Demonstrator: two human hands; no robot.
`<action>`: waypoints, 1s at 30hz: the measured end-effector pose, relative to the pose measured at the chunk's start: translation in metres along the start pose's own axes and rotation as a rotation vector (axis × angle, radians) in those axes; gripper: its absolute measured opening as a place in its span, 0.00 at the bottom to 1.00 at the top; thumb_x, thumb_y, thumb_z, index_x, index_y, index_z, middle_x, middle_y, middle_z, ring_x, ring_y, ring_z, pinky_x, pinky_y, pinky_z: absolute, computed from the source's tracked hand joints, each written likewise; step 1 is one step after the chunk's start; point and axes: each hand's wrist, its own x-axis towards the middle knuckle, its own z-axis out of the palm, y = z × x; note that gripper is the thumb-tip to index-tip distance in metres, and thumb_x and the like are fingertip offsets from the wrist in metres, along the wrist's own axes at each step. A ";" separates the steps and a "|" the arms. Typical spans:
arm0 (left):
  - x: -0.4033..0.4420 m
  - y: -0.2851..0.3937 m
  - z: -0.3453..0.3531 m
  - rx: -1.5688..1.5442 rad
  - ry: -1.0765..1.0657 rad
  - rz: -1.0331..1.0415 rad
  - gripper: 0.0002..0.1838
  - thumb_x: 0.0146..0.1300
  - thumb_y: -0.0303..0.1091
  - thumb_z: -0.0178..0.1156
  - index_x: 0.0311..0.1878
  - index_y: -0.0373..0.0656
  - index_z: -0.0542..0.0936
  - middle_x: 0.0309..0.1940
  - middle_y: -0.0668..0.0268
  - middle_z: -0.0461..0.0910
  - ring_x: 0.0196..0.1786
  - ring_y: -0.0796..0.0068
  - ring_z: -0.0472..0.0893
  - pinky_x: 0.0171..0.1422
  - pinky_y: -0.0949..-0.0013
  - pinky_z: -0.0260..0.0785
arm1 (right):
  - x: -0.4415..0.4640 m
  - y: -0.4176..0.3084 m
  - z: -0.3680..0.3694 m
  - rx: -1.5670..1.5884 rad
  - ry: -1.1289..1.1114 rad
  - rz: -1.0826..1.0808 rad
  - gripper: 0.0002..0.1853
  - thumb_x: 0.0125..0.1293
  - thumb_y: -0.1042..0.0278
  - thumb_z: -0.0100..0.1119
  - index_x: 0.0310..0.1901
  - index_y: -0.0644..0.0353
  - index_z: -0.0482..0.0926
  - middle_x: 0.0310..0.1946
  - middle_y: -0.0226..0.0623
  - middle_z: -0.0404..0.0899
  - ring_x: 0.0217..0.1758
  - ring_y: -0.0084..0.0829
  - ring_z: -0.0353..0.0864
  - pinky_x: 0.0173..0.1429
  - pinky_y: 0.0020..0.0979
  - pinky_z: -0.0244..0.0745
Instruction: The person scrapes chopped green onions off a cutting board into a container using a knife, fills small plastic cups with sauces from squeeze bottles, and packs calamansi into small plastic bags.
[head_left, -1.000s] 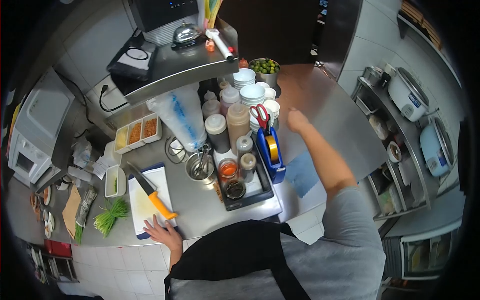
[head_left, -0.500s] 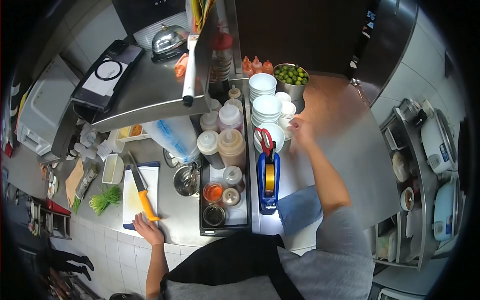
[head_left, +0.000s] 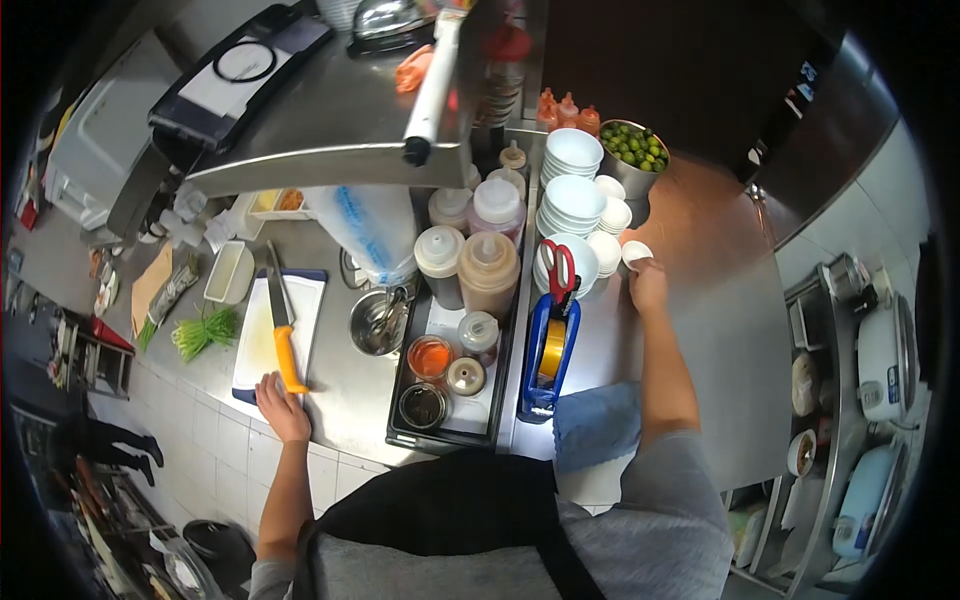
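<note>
My right hand (head_left: 649, 284) grips a small white sauce bowl (head_left: 634, 254) by its rim, just right of the stacked small white bowls (head_left: 604, 252). Larger white bowls (head_left: 572, 208) stand in stacks behind and beside these. At the left, my left hand (head_left: 283, 408) lies with fingers spread at the near edge of the white cutting board (head_left: 262, 345). Close to its fingertips is the yellow handle of a knife (head_left: 286, 352), which lies on the board with its blade pointing away. My left hand does not hold the knife.
Squeeze bottles (head_left: 488, 265) and sauce jars stand in a black tray (head_left: 443, 440) between my arms. Right of it are a blue tape dispenser (head_left: 536, 385) with red scissors and a blue cloth (head_left: 597, 425). Limes fill a metal pot (head_left: 640, 180). A steel shelf (head_left: 330, 165) overhangs the left counter.
My right hand has come away from the bowl stacks, and a small white bowl now shows in its fingers. My left hand stays by the cutting board. The whole view has shifted and turned slightly.
</note>
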 end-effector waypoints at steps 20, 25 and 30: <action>0.001 0.010 -0.005 -0.070 0.115 -0.110 0.27 0.67 0.38 0.48 0.68 0.39 0.61 0.70 0.50 0.55 0.74 0.44 0.48 0.76 0.48 0.41 | 0.139 -0.245 -0.151 0.619 -0.334 -0.211 0.17 0.57 0.74 0.63 0.49 0.62 0.80 0.40 0.31 0.82 0.39 0.22 0.78 0.46 0.26 0.74; 0.002 0.014 -0.009 -0.067 0.099 -0.121 0.27 0.67 0.38 0.48 0.67 0.39 0.62 0.70 0.51 0.56 0.74 0.46 0.49 0.76 0.50 0.41 | 0.163 -0.249 -0.104 0.565 -0.486 -0.284 0.15 0.54 0.75 0.64 0.44 0.66 0.79 0.39 0.36 0.81 0.42 0.26 0.79 0.48 0.28 0.74; 0.003 0.015 -0.010 -0.078 0.087 -0.141 0.27 0.67 0.40 0.48 0.67 0.40 0.62 0.70 0.53 0.57 0.74 0.47 0.49 0.76 0.50 0.42 | 0.184 -0.242 -0.067 0.521 -0.562 -0.350 0.17 0.52 0.75 0.65 0.45 0.66 0.78 0.40 0.36 0.81 0.43 0.27 0.79 0.49 0.28 0.74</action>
